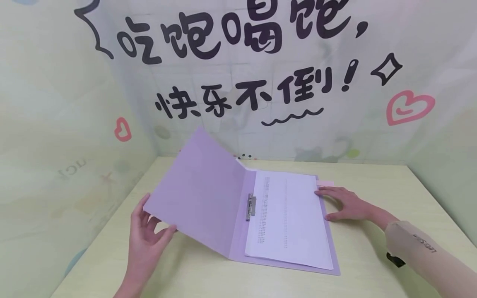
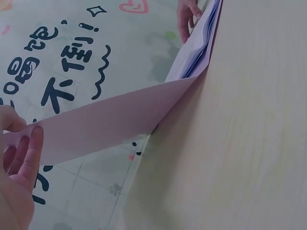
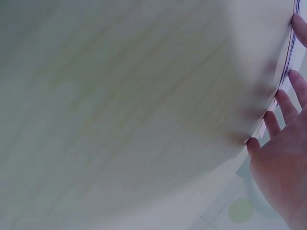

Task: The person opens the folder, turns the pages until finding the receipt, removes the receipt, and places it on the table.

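Observation:
A light purple clip folder [image 1: 238, 236] lies opened out on the table, its front cover [image 1: 199, 194] tilted up on the left side. My left hand [image 1: 145, 231] pinches that cover at its lower left corner, thumb on the near edge, fingers toward the outer side. On the folder's right half lies a stack of white printed sheets [image 1: 294, 223], with a metal clip [image 1: 250, 207] at their left edge. My right hand [image 1: 346, 205] rests at the right edge of the sheets and folder, fingers spread and fingertips touching that edge in the right wrist view.
The pale wooden table [image 1: 380, 198] stretches out around the folder. A pale pink tab [image 1: 325, 183] sticks out at the folder's upper right. Behind stands a white fabric backdrop [image 1: 238, 136] with black lettering and pink hearts, and more fabric hangs on both sides.

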### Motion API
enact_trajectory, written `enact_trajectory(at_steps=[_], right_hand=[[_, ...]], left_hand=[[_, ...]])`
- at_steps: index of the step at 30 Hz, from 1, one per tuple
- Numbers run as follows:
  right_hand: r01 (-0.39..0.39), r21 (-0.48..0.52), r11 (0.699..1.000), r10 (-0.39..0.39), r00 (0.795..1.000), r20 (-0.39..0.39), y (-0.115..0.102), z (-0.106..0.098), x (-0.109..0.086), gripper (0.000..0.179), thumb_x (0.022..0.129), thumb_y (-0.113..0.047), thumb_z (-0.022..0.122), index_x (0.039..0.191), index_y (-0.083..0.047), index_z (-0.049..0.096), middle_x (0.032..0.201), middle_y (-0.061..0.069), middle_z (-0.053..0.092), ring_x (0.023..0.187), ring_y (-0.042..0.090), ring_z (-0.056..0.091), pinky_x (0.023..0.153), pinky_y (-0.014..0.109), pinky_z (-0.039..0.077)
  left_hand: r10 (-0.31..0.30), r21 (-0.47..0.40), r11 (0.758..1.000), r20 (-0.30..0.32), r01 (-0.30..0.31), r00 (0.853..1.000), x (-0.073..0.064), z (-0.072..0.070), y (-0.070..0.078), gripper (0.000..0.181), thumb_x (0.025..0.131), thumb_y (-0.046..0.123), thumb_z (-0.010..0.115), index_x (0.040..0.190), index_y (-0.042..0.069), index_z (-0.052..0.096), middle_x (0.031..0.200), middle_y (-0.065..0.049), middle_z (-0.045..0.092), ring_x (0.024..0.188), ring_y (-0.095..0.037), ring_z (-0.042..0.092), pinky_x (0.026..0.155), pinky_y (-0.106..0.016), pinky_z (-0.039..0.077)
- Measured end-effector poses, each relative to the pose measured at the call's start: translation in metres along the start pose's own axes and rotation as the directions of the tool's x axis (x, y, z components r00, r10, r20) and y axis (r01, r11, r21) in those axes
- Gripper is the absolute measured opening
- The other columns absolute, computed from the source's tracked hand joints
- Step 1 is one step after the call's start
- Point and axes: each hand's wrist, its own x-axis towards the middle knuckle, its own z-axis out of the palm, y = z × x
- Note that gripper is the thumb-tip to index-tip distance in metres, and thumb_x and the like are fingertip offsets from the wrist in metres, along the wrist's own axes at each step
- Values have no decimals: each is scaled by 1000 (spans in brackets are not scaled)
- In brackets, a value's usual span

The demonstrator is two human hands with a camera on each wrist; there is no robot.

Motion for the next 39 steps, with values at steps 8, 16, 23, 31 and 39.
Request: enact_trajectory(at_steps=[8, 16, 23, 31, 39], right_hand=[[-12, -2, 1000, 12, 1000, 8, -1, -1, 0, 75, 80, -44, 77, 142, -11, 50, 150, 20, 46, 136, 47, 39, 100, 73, 32], [-16, -13, 1000, 16, 1000, 25, -1, -1, 2, 76, 80, -46, 76, 142, -12, 50, 150, 21, 44, 135, 49, 38, 97, 76, 32], [-14, -64, 998, 15, 1000, 23, 0, -3, 6, 77, 77, -47, 78, 141, -15, 52, 149, 19, 46, 133, 50, 39, 93, 74, 35], [-44, -69, 997, 48, 997, 61, -2, -9, 10, 79, 77, -49, 77, 143, -13, 51, 151, 20, 44, 135, 52, 36, 96, 73, 32], [-57, -92, 994, 64, 995, 75, -1, -10, 15, 79, 77, -51, 76, 143, -14, 50, 152, 18, 44, 134, 51, 37, 95, 70, 32]], left_hand=[[-79, 96, 991, -96, 89, 992, 5, -22, 0, 80, 78, -28, 60, 148, 1, 33, 128, 1, 57, 100, -4, 61, 78, -18, 57], [-70, 196, 976, -116, 92, 991, 6, -43, -5, 66, 78, -27, 62, 136, -3, 43, 124, 4, 59, 101, -2, 60, 79, -15, 56], [-128, 410, 899, -89, 153, 988, 5, -55, -9, 64, 79, -18, 69, 134, 1, 42, 115, 11, 53, 95, 6, 56, 77, -9, 53], [-243, 677, 706, -44, 208, 969, 4, -66, -11, 69, 83, 4, 77, 142, 3, 42, 120, 2, 48, 95, 18, 46, 76, -7, 52], [-331, 787, 574, -29, 226, 943, 3, -78, -16, 71, 80, 20, 83, 138, 1, 46, 128, -22, 58, 90, 24, 37, 71, -12, 52]])
